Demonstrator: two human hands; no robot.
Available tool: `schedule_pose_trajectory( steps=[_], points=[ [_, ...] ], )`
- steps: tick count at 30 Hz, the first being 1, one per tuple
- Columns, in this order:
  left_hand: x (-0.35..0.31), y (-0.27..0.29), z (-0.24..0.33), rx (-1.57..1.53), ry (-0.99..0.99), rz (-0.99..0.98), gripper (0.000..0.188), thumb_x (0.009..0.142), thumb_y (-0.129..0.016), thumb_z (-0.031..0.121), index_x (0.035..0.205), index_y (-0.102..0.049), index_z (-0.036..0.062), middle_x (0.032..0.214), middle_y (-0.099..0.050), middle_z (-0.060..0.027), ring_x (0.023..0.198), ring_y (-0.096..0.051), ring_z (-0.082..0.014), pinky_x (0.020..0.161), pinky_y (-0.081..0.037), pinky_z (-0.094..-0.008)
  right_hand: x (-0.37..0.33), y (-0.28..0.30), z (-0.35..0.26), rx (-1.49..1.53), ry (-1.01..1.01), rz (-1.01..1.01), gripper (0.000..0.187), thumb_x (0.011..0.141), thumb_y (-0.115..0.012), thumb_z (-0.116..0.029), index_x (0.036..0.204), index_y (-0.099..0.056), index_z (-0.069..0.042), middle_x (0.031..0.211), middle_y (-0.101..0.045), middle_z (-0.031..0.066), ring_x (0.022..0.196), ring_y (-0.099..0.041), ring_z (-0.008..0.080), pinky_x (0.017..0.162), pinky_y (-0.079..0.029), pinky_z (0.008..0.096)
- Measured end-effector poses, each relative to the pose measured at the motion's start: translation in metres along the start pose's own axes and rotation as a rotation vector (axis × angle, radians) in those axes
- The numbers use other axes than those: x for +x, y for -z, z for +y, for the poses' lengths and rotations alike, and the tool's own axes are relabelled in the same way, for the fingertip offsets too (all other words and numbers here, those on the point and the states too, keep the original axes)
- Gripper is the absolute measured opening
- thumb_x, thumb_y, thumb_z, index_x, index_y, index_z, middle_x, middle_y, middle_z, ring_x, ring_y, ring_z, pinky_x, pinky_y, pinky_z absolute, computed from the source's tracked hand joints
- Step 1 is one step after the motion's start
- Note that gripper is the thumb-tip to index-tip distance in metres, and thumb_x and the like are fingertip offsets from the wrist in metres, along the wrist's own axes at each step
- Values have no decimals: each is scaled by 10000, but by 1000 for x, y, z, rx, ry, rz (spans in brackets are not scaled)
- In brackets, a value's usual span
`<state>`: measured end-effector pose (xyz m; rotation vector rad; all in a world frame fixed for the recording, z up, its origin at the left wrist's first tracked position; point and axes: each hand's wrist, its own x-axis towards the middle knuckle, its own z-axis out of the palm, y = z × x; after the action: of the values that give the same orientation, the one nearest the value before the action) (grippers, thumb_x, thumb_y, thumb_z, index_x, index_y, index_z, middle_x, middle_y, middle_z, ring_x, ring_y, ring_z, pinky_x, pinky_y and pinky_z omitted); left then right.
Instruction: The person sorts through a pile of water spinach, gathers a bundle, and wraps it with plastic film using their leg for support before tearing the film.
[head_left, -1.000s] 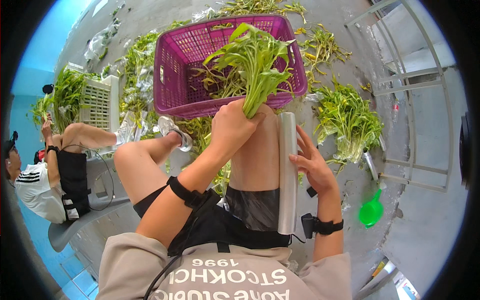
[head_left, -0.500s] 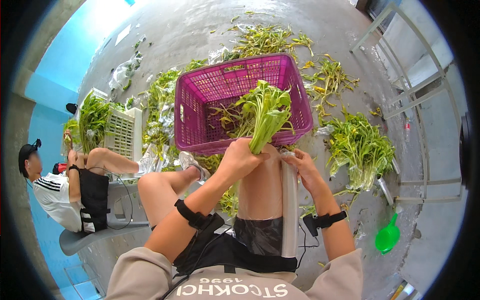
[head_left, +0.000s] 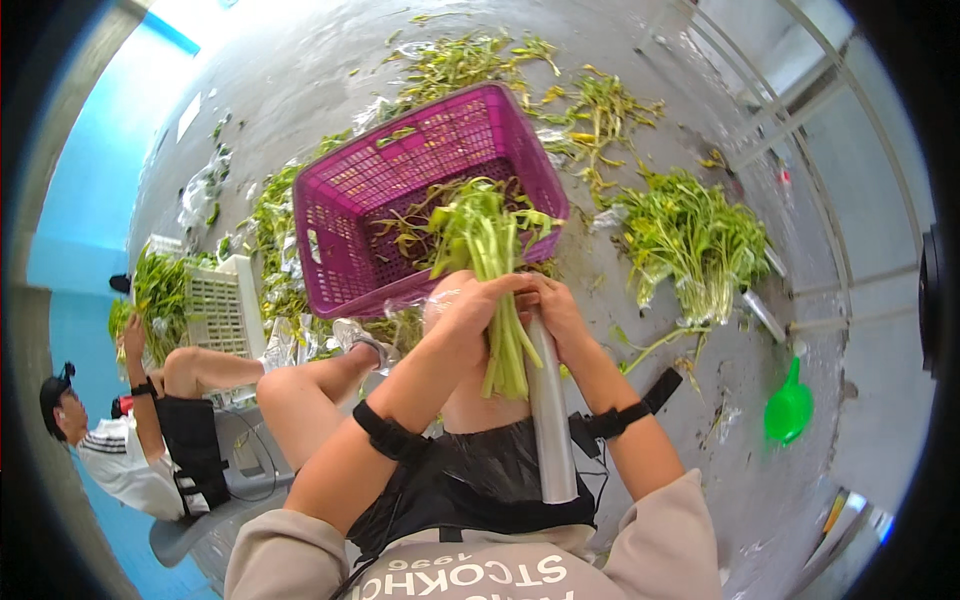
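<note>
A bunch of leafy green vegetables [head_left: 513, 355], stems toward me and leaves over the basket, is gripped in my left hand [head_left: 478, 312]. My right hand [head_left: 553, 312] has its fingers closed at the far end of a roll of clear plastic film [head_left: 554, 430], right beside the stems and touching my left hand. The roll lies lengthwise along my right thigh. My right fingertips are partly hidden behind the bunch. Just beyond my knees a purple plastic basket [head_left: 345, 205] stands tilted in view, with loose wilted greens [head_left: 400, 225] inside.
Trimmed greens [head_left: 600, 110] litter the floor around the basket. At right lie a large heap of greens [head_left: 695, 240], a green plastic scoop [head_left: 790, 405] and a metal frame [head_left: 820, 200]. A seated person [head_left: 125, 440] works at left beside a white crate [head_left: 225, 305].
The bunch has come down and nearer to me, its stems now along the roll. My right hand has moved left to meet my left hand. The view has turned slightly.
</note>
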<state>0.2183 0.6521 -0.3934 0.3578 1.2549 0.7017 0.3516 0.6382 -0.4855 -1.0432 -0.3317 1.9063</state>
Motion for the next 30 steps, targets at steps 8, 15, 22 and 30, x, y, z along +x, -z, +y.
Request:
schedule_pose_trajectory(
  steps=[8, 15, 22, 30],
  points=[
    [8, 13, -5, 26, -52, -28, 272, 908, -710, 163, 1082, -622, -26, 1013, -713, -144, 891, -724, -228, 717, -604, -307, 15, 41, 39, -254, -47, 214, 263, 931, -625, -213, 861, -722, 21, 747, -674, 76, 574, -613, 181, 521, -490, 339],
    [0, 10, -3, 71, -61, 1, 306, 914, -701, 169, 1139, -604, -14, 1083, -702, -163, 983, -708, -229, 765, -601, -316, 19, 99, 87, -99, -212, 284, 154, 898, -630, -122, 864, -707, 7, 787, -663, 89, 650, -649, 204, 563, -537, 364],
    [6, 33, -4, 18, -39, -46, 296, 934, -675, 174, 1135, -608, -34, 1104, -696, -176, 1013, -699, -240, 870, -585, -323, -45, 271, 182, 26, -284, 671, 165, 785, -693, -153, 899, -709, -36, 765, -640, 100, 609, -620, 249, 536, -495, 411],
    [1, 23, 2, -30, -6, -102, 345, 940, -670, 206, 1150, -617, -62, 1152, -687, -197, 1051, -693, -252, 970, -555, -335, -154, 390, 205, 137, -297, 1117, 244, 875, -596, -263, 973, -719, -77, 890, -683, 115, 719, -663, 272, 622, -526, 472]
  ],
)
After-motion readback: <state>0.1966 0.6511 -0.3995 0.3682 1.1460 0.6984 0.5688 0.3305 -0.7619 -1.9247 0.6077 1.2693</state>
